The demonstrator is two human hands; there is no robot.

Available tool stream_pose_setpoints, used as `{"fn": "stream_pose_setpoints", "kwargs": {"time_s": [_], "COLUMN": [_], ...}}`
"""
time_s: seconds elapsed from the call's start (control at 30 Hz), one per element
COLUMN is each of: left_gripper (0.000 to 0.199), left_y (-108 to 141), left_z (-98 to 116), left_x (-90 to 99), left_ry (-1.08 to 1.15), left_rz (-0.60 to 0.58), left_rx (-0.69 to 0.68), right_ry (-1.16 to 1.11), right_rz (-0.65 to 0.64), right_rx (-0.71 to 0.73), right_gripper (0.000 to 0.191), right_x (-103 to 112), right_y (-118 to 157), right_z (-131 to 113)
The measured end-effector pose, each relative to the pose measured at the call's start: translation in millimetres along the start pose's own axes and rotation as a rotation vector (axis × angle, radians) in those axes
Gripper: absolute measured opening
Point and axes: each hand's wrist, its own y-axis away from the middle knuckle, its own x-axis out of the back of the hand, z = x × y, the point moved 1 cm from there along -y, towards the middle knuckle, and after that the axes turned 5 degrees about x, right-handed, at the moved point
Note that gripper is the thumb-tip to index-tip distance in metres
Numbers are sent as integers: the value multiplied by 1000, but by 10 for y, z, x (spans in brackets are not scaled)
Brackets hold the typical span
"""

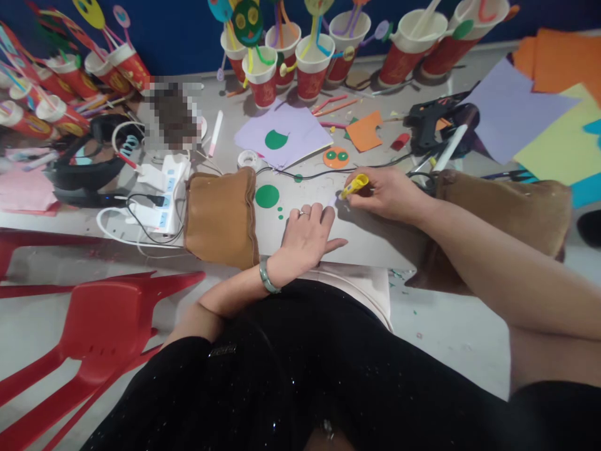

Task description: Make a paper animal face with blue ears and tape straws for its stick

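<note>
My left hand [307,235] lies palm down on the grey table, fingers stretched out and thumb apart. Its fingertips are at a small lilac paper scrap [333,199], which they partly cover. In my right hand [389,194] a short yellow marker [355,186] is pinched, its narrow end pointing down left towards that scrap; whether it touches, I cannot tell. Left of my left hand are a green paper circle [267,196] and several tiny green dots. Just beyond my hands is an orange paper disc [336,158] with two green eyes.
Lilac sheets [300,134] lie behind a black cable. A black glue gun [429,125] rests at right. Brown leather pouches [220,219] flank my hands. A white power strip [171,194] is at left. Red cups [315,75] with decorated sticks line the back; a red chair [101,326] stands at left.
</note>
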Motion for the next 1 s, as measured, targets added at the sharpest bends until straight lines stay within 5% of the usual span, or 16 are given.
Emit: {"fn": "stream_pose_setpoints", "kwargs": {"time_s": [0.43, 0.67, 1.0], "left_gripper": [69, 75, 71], "left_y": [0, 0, 15], "left_z": [32, 36, 52], "left_x": [-25, -17, 5], "left_ry": [-27, -28, -38], "left_rz": [26, 26, 12], "left_rx": [-53, -50, -33], "right_ry": [-312, -156, 15], "right_rz": [46, -13, -58], "right_rx": [-236, -115, -108], "right_gripper": [27, 16, 7], "right_x": [68, -22, 160], "right_y": [18, 5, 71], "right_z": [71, 18, 11]}}
